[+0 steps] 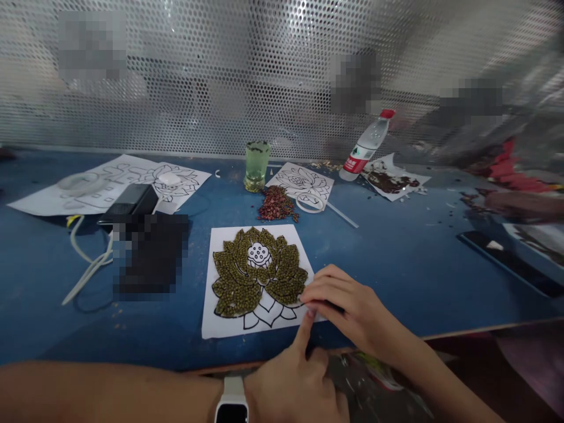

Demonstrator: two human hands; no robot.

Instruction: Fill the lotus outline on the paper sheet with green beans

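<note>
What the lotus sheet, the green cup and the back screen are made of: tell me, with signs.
Lotus sheet: white matte paper, black printed outlines; petals covered with small olive-green beans, probably glued. Green cup: translucent and glossy, glass or plastic. Back screen: silvery perforated sheet metal, by its even holes and glints.

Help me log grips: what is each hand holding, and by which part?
Nothing is clearly gripped. The right hand presses its fingertips on the lotus sheet at its lower right corner; the left hand touches that same corner with its index finger.
</note>
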